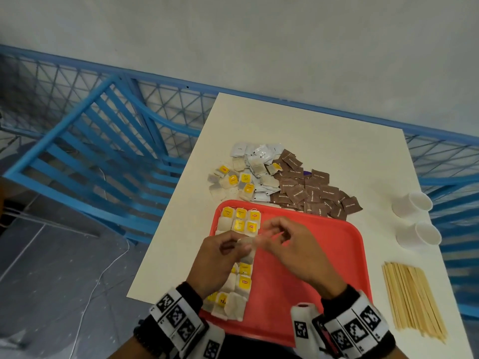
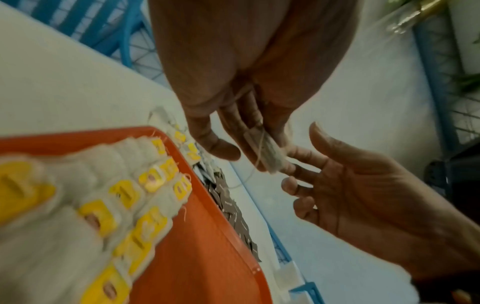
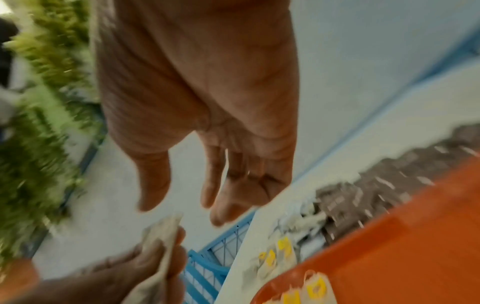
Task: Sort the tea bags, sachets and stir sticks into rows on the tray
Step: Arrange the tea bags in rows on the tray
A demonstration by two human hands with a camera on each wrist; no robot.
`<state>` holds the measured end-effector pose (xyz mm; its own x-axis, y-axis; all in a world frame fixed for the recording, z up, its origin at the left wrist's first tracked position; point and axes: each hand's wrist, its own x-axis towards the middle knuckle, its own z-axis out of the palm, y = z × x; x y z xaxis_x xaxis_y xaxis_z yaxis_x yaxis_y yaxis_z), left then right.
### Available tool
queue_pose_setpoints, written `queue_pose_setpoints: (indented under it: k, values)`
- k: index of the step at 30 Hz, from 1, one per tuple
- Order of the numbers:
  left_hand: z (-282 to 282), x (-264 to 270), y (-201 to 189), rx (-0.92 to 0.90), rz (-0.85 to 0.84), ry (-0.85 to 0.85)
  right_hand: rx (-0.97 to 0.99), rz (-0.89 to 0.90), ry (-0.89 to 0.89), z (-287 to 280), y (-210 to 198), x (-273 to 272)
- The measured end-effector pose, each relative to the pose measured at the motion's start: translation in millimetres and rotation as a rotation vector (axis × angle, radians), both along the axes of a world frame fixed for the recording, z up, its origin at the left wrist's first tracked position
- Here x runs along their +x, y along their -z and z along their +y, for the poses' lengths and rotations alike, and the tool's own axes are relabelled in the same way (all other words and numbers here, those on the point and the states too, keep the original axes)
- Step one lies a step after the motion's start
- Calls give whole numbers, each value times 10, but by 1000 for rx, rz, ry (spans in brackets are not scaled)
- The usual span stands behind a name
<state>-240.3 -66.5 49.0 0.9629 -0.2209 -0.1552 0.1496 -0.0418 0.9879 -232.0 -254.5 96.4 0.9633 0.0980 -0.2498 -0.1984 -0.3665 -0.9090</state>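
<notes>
Above the red tray [image 1: 324, 255] my left hand [image 1: 241, 246] pinches a pale tea bag [image 1: 248, 251] with its string loose. In the left wrist view the tea bag [image 2: 270, 154] lies along my left hand's fingers [image 2: 249, 156]. My right hand [image 1: 269, 234] hovers just right of it, fingers relaxed and spread, with its fingertips [image 2: 298, 152] touching the bag's end. The right wrist view shows nothing between the thumb and fingers of that right hand [image 3: 182, 211]. Yellow-tagged tea bags [image 1: 241, 220] lie in rows along the tray's left side.
Behind the tray lie loose tea bags [image 1: 233, 181], white sachets [image 1: 259, 154] and brown sugar sachets [image 1: 311, 193]. Wooden stir sticks [image 1: 412, 296] lie right of the tray, with two paper cups [image 1: 414, 203] on their sides beyond. A blue chair [image 1: 98, 151] stands left of the table.
</notes>
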Motion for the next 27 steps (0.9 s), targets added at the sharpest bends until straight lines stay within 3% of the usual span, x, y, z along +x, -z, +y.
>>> queue_pose_setpoints:
  k: [3,7,11,16,19,23,27]
  values:
    - [58,131,-11,22,41,100,-143,-50,-189,105,-44,175]
    - [147,290,71,17,97,108,-139,-30,-150,145,-7,455]
    - [197,403,144,6,138,82,-238,43,-311,255,71,562]
    - [262,521,213,28,178,108,-220,39,-248,282,194,724]
    - [277,599,244,43,183,72,-240,82,-346,337,254,777]
    - [370,677,394,195,191,83,-347,36,-346,377,401,1023]
    - [555,791,598,416,142,-40,-471,-23,-310,410,696,1418]
